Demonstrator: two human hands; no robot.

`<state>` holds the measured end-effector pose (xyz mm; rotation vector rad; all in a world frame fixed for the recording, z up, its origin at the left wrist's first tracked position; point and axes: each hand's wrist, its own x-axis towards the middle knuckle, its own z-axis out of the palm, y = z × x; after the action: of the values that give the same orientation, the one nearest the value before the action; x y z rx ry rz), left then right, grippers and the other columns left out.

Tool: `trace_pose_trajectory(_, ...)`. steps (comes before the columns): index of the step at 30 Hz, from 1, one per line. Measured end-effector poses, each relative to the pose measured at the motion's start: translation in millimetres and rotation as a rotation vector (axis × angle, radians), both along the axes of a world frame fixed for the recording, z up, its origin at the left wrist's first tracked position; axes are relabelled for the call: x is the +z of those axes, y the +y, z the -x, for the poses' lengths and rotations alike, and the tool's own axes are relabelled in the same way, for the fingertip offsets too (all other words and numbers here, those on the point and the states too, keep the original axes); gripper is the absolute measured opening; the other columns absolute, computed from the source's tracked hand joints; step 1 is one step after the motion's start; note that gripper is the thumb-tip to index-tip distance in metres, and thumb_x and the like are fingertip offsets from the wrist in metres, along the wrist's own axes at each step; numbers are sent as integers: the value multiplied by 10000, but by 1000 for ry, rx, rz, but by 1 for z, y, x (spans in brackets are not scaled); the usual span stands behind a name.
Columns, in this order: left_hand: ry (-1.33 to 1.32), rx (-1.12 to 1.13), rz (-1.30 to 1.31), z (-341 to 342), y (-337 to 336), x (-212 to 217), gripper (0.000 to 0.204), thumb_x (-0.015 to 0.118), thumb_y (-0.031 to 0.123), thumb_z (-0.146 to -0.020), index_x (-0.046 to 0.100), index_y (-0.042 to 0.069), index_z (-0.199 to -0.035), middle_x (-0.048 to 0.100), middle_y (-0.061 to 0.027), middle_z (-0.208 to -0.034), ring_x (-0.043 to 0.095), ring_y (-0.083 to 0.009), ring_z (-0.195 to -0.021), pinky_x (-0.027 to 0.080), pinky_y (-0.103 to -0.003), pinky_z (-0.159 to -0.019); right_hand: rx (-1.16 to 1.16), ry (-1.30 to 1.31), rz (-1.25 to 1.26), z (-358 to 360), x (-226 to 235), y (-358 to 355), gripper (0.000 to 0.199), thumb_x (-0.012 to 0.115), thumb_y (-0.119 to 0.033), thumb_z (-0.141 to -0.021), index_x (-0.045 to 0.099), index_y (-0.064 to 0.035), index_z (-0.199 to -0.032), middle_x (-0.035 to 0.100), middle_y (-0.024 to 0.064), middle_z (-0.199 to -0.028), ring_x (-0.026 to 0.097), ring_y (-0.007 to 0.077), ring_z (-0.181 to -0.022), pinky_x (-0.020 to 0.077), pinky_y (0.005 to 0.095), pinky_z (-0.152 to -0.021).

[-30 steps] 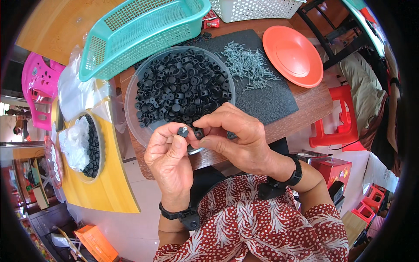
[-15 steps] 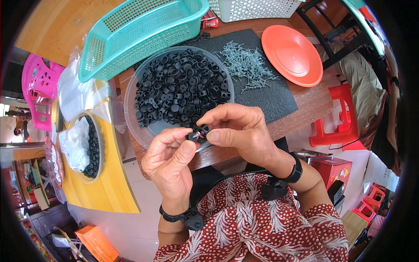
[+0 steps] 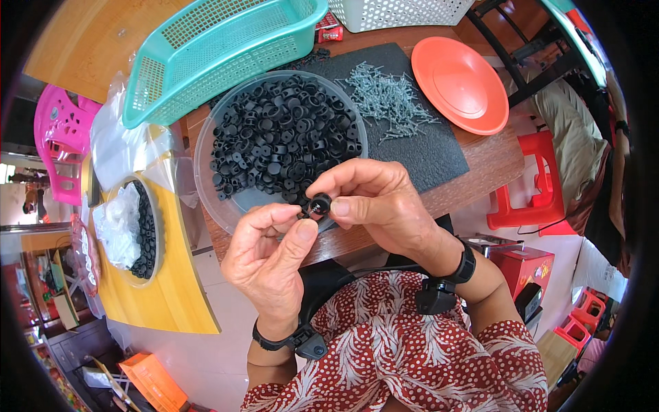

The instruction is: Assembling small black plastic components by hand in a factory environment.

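My right hand pinches a small round black plastic part between thumb and fingers, its hollow cup-like side showing. Thumb and index finger of my left hand close on a smaller black piece right beside it, mostly hidden by the fingertips. Both hands meet over the near rim of a clear round tub, which holds a heap of similar black plastic parts. Beyond my right hand, a pile of silvery screws lies on a dark foam mat.
Behind the tub rests a turquoise plastic basket, with a white basket beside it. An orange-red round lid lies at the right. On a yellow table at the left sits a second tub with black parts and a plastic bag.
The black part in my right hand has turned, so its round hollow side shows now. A shiny metal tip seen between the fingers earlier is out of sight. My left fingers shifted slightly right.
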<state>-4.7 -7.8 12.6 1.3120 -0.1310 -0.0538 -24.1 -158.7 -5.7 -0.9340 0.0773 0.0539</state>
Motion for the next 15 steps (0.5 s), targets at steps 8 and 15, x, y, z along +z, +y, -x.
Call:
trace_pose_trajectory(8,-87,32,-107,0,0,-2,254,729,-35,-714,600,-36,-933,601,-44,-837,546,-85,-733,439,-179,-683,-25,-5,40,0,-1,3,211,626,48,-795,656,-4,-997,591,-16,-820,541,51,-758,455,187,-685)
trace_pose_trajectory(15,-120,16,-132,0,2,-4,234,722,-72,-720,605,-46,-921,593,-85,-897,538,-96,-749,456,-200,-659,-23,7,63,-1,0,3,213,622,55,-795,658,-8,-996,594,-16,-830,538,49,-759,451,187,-682)
